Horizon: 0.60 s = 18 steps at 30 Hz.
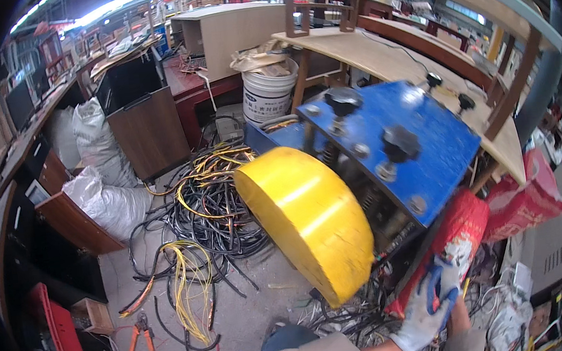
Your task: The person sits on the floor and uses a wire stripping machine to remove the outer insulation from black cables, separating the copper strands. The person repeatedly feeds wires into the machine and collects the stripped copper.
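Note:
My left hand (pixel 414 322), in a white work glove with blue on the fingers, reaches in from the lower middle. It meets my right hand (pixel 449 280), gloved the same way, and the two overlap. The left fingers curl against the right hand; what is between them is hidden. The right fingers are blurred and partly covered. Both hands are in front of a red sack (pixel 461 225) lying beside the machine. That machine has a blue metal top plate (pixel 421 140) with black knobs and a rounded yellow guard (pixel 310 220).
Black and yellow cables (pixel 219 209) lie heaped on the floor left of the machine. Orange-handled cutters (pixel 141 348) are at the lower left. Stripped cable scraps (pixel 351 322) lie beneath the hands. A white bucket (pixel 269 94) and wooden table (pixel 406 66) stand behind; white sacks (pixel 109 204) lean left.

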### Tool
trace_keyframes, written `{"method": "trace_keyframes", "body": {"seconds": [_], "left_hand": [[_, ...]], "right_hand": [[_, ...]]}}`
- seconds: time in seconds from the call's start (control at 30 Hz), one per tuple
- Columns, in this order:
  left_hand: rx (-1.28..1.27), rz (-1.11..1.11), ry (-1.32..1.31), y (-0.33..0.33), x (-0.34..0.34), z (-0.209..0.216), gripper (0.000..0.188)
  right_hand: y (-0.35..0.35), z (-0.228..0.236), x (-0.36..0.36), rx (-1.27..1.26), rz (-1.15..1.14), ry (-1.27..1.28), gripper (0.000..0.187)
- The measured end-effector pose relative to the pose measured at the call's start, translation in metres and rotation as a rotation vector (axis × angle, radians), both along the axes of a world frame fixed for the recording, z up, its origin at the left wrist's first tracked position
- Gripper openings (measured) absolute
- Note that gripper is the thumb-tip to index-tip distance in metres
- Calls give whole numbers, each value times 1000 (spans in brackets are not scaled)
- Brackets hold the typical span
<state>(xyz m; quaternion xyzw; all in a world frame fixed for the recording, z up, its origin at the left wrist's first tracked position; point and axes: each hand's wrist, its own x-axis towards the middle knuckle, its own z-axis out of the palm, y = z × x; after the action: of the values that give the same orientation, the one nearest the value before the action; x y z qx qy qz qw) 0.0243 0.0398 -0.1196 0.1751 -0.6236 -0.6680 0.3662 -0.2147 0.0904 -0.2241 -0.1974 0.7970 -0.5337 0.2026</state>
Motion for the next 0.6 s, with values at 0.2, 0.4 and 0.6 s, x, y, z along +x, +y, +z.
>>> {"method": "trace_keyframes", "body": {"seconds": [0.2,0.4,0.6], "left_hand": [[-243,37,145,13,18,19,40],[-10,-580,66,-18,49,31,40],[-120,-1055,416,-75,136,87,28]], "right_hand": [[31,-32,54,392,-268,-543,32],[9,-50,91,597,335,138,27],[19,-82,92,877,514,161,29]]}}
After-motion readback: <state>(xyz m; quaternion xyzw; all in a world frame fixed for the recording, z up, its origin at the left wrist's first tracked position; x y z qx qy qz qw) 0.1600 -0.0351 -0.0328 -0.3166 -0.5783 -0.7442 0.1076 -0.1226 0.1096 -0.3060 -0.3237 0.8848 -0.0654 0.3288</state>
